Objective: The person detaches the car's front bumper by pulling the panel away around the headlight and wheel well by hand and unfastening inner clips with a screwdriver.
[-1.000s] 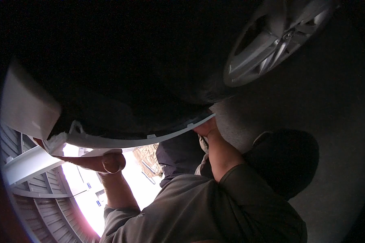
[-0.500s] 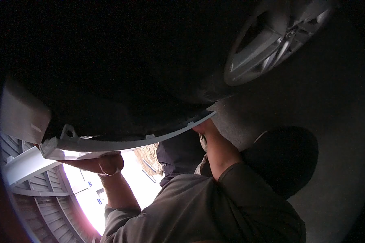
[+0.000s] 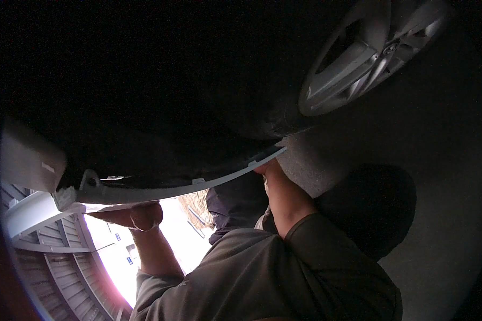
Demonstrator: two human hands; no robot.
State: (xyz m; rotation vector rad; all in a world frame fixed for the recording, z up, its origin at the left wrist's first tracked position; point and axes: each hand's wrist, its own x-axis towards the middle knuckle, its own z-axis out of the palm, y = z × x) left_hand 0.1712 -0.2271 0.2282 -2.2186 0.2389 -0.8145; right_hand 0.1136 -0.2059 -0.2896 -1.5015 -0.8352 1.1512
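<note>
A pale, curved car bumper (image 3: 160, 191) runs across the middle of the view, its edge showing small tabs and a bracket with a hole (image 3: 90, 181) at the left end. My left hand (image 3: 136, 216) lies against the outer face of the bumper near that end, its fingers stretched out to the left, dim in shadow. At the right end, my right hand (image 3: 263, 166) touches the lower side of the bumper edge. The bumper hides its fingers, so I cannot tell how they are bent.
A spoked car wheel (image 3: 377, 56) stands at upper right, above dark floor (image 3: 450, 230). The car's underside is mostly black. Dark trousers (image 3: 238, 206) and a rounded dark shape (image 3: 372, 208) lie near my right arm. At lower left are a pale beam (image 3: 35, 214) and ribbed roof panels (image 3: 59, 267).
The view has shifted slightly, with the wheel a little farther right. Light now shows through a gap beside the bracket. Both hands keep their places on the bumper.
</note>
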